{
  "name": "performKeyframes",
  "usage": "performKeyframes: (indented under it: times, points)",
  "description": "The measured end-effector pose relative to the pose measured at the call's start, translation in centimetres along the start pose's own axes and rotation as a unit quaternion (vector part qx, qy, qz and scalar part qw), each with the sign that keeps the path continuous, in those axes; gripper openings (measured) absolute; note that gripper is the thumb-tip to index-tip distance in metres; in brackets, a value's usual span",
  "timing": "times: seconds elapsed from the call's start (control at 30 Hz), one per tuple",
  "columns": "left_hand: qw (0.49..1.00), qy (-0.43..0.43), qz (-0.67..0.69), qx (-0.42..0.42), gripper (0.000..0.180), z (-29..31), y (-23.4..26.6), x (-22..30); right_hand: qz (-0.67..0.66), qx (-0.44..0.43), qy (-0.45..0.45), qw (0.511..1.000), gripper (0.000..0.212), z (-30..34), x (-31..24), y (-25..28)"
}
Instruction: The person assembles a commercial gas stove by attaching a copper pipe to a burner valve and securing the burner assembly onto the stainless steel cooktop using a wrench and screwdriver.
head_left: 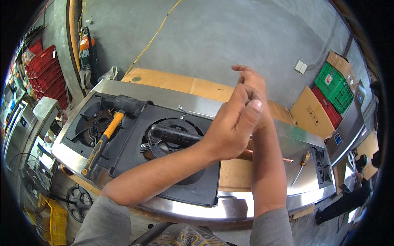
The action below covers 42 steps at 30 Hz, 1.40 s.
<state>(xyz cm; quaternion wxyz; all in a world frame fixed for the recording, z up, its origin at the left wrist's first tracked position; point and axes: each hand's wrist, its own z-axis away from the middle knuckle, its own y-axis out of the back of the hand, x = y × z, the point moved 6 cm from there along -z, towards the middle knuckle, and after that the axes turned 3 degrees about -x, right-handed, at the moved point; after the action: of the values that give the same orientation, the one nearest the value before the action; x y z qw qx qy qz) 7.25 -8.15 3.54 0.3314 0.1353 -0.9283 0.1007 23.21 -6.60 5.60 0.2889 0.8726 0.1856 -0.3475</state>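
My left hand (234,123) is raised over the middle of a stainless-steel stove top (164,96). Its fingers are curled in and its thumb is bent, close against my right wrist; what it may hold is hidden. Just behind and above it, my right hand (253,84) has its fingers stretched toward the left, slightly blurred. Below my hands lies a square black burner plate (131,151) with a round opening, a black bar (176,136) and bolts. A thin copper tube (283,158) shows partly behind my right forearm.
A mallet (103,143) with a black head and yellow-black handle lies across the left burner (97,125). Farther right are a screwdriver (302,167) and another burner (322,164). Red crates (45,78), a green crate (334,86) and a grey wall (230,37) surround the stove.
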Motion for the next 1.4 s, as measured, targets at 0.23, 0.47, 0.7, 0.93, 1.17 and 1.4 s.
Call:
performKeyframes:
  times: [0.23, 0.47, 0.7, 0.93, 1.17, 1.4]
  points:
    - [1.0, 0.004, -0.002, -0.002, 0.029, -0.2, 0.9, 0.2, -0.322, 0.013, -0.25, 0.913, 0.04, 2.3, -0.3, 0.0]
    - [0.996, 0.041, 0.049, -0.061, 0.032, -0.2, 0.3, 0.3, -0.387, 0.0, -0.226, 0.894, 0.044, 3.4, -2.2, 1.4]
    - [0.997, 0.045, 0.033, -0.044, 0.036, 0.0, 2.2, -0.2, -0.371, 0.098, -0.056, 0.922, 0.034, 10.2, -7.8, 2.2]
    - [0.988, 0.054, 0.04, -0.141, 0.044, 0.1, -0.8, 0.2, -0.369, 0.075, 0.192, 0.906, 0.032, 19.5, -9.0, 1.7]
    - [0.987, 0.08, 0.019, -0.136, 0.04, 0.2, -0.4, 0.5, -0.415, 0.105, 0.133, 0.894, 0.027, 17.0, -9.1, 1.5]
    - [0.998, 0.023, 0.043, -0.045, 0.037, 0.4, 0.7, -0.1, -0.206, 0.204, 0.162, 0.943, 0.024, 13.9, -9.7, 1.3]
